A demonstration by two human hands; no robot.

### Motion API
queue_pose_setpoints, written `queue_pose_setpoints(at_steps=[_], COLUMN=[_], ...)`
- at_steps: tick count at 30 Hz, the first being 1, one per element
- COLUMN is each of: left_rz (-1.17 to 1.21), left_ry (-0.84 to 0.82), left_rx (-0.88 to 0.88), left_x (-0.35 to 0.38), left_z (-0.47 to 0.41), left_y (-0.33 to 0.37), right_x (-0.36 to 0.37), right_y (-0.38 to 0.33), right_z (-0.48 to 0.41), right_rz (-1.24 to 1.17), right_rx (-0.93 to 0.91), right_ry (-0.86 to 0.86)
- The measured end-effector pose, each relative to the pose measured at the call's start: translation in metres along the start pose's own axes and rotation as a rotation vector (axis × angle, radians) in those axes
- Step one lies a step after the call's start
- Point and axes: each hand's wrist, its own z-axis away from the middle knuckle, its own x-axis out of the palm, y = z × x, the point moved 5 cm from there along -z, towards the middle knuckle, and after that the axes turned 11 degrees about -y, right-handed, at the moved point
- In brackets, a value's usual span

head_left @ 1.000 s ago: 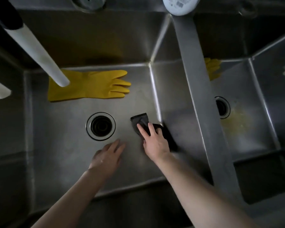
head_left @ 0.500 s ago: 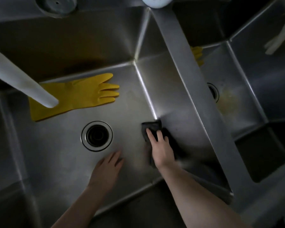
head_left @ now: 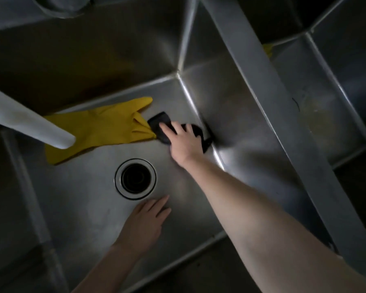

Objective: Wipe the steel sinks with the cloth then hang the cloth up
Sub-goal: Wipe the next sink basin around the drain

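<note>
Right hand (head_left: 185, 144) presses cloth (head_left: 156, 121) between glove (head_left: 97, 127), sink wall (head_left: 230, 102)

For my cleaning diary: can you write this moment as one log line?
right hand: presses dark cloth on sink floor, against yellow glove | left hand: flat beside drain | cloth not hung

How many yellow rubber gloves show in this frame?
2. One yellow glove lies on the left sink floor, touching the dark cloth; a yellow scrap, probably a second glove, peeks past the divider in the right sink, mostly hidden.
</note>
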Motion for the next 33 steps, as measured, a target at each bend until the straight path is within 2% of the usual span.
queue_pose_setpoints(at_steps=[3,6,8,10,13,16,20,22,25,28,30,33], left_rz=[-0.001,-0.003,0.014,0.052,0.065,0.047,0.048,0.048,0.073,0.07,0.097,0.157], left_ry=[0.07,0.021,-0.03,-0.104,-0.091,-0.028,-0.064,-0.082,-0.116,-0.135,-0.124,-0.101], left_rx=[-0.005,-0.027,-0.027,-0.053,-0.091,-0.091,-0.092,-0.086,-0.08,-0.095,-0.131,-0.204], left_x=[-0.001,0.004,0.006,0.008,0.006,0.003,0.005,0.007,0.006,-0.008,-0.023,-0.047], left_z=[0.007,0.014,0.018,0.019,0.018,0.015,0.018,0.028,0.049,0.072,0.078,0.079], left_y=[0.003,0.002,0.002,0.0,-0.007,-0.009,-0.008,-0.008,-0.008,-0.005,-0.005,-0.001], right_x=[0.038,0.075,0.084,0.08,0.053,0.035,0.043,0.067,0.09,0.093,0.082,0.047], right_y=[-0.002,-0.002,0.01,0.027,0.051,0.06,0.041,0.026,0.0,-0.018,-0.02,-0.014], right_z=[0.066,0.134,0.153,0.146,0.116,0.096,0.109,0.126,0.154,0.172,0.175,0.178], right_rz=[-0.02,0.046,0.073,0.055,-0.028,-0.048,-0.005,-0.043,-0.096,-0.096,-0.097,-0.163], right_rx=[-0.041,-0.216,-0.222,-0.088,0.193,0.296,0.109,0.006,-0.055,-0.099,-0.12,-0.107], right_ry=[-0.04,-0.13,-0.145,-0.079,0.041,0.005,-0.036,-0.182,-0.392,-0.525,-0.497,-0.331])
